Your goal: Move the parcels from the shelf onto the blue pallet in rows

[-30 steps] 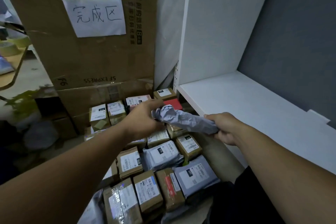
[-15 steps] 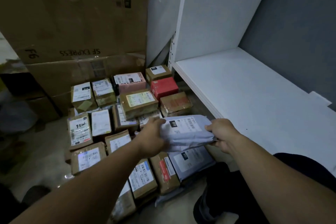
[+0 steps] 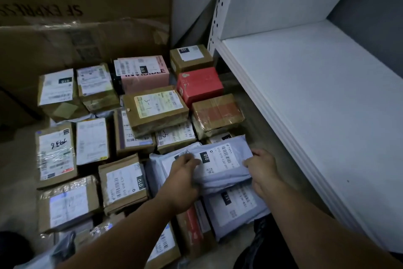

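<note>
Nearest, the left hand (image 3: 182, 181) and the right hand (image 3: 262, 169) each keep a closed grip on one end of a grey mailing bag (image 3: 224, 159). It lies flat on a lower bag (image 3: 236, 206) among rows of parcels (image 3: 124, 183). Farther off sit a red box (image 3: 199, 85) and a pink box (image 3: 145, 75), and the white shelf (image 3: 316, 98) runs along the right.

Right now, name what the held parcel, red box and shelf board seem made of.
Grey parcel: soft matte plastic film, creased and sagging. Red box: probably coated cardboard, crisp edges, scuffed top. Shelf board: smooth matte white, laminate or painted metal; unclear.
</note>
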